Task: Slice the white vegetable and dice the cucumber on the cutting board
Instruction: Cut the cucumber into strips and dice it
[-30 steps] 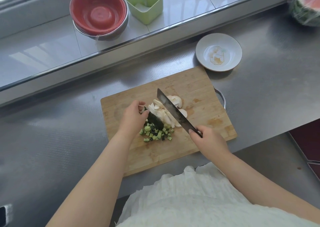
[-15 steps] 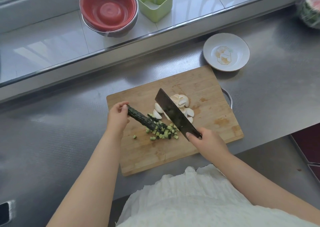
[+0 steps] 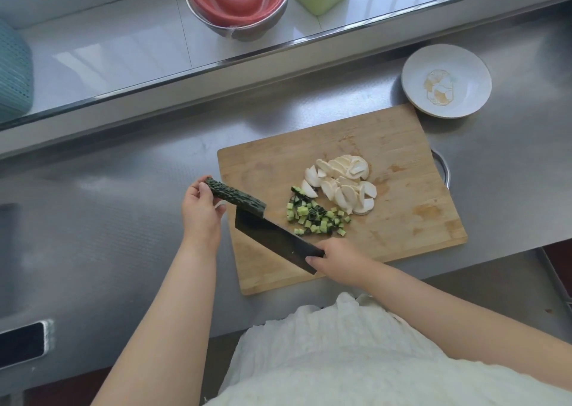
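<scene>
I saw the left hand (image 3: 200, 210) gripping the bumpy dark-green cucumber strip (image 3: 235, 197); the right hand (image 3: 339, 258) clasped the broad dark steel cleaver (image 3: 272, 240) over the rectangular bamboo cutting board (image 3: 402, 220).

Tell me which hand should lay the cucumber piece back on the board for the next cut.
Left. The left hand already grips the cucumber piece at the cutting board edge; the right hand holds the knife.

Knife (image 3: 272, 238) handle hidden in right hand (image 3: 337, 260); red bowl (image 3: 238, 0) cut off at top.
</scene>
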Demonstrator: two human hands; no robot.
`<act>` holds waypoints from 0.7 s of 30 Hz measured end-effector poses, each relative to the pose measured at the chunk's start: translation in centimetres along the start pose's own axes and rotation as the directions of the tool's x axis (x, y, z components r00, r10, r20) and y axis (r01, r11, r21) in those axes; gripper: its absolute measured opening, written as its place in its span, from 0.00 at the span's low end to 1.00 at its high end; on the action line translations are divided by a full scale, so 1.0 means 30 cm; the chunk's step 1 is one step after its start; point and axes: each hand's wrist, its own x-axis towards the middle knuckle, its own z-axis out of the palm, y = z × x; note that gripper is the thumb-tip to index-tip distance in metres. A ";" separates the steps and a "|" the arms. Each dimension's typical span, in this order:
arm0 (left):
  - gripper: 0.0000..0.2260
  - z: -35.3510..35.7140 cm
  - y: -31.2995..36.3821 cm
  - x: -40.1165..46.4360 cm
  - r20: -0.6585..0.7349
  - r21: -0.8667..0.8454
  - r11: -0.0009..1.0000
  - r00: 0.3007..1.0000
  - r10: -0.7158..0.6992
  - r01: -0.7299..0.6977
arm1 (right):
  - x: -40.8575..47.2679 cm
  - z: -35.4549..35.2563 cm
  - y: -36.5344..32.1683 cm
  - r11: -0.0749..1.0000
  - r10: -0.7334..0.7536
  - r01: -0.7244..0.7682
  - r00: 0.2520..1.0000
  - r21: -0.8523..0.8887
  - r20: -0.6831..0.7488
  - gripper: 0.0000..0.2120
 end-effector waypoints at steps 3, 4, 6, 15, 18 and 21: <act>0.10 0.002 -0.022 -0.001 0.003 0.030 1.000 1.000 -0.006 0.006 | 0.000 0.002 0.024 0.999 0.032 -0.032 0.999 0.004 -0.025 0.12; 0.10 0.005 -0.032 -0.001 0.010 0.053 0.999 1.000 -0.012 0.011 | -0.006 -0.002 0.034 0.998 0.048 -0.047 0.998 0.035 -0.039 0.12; 0.10 0.010 -0.053 -0.001 0.029 0.108 0.994 0.999 -0.022 0.019 | -0.016 -0.017 0.053 0.994 0.089 -0.082 0.993 0.078 -0.083 0.11; 0.06 0.125 -0.209 -0.055 0.170 0.383 0.923 0.981 -0.098 0.026 | -0.020 -0.120 0.088 0.977 0.211 -0.192 0.938 0.095 -0.275 0.13; 0.05 0.150 -0.245 -0.060 0.204 0.462 0.887 0.971 -0.121 0.014 | -0.029 -0.121 0.085 0.983 0.180 -0.181 0.942 0.024 -0.285 0.13; 0.07 0.150 -0.269 -0.054 0.227 0.565 0.823 0.971 -0.080 -0.065 | -0.040 -0.102 0.074 0.987 0.122 -0.147 0.942 -0.058 -0.314 0.11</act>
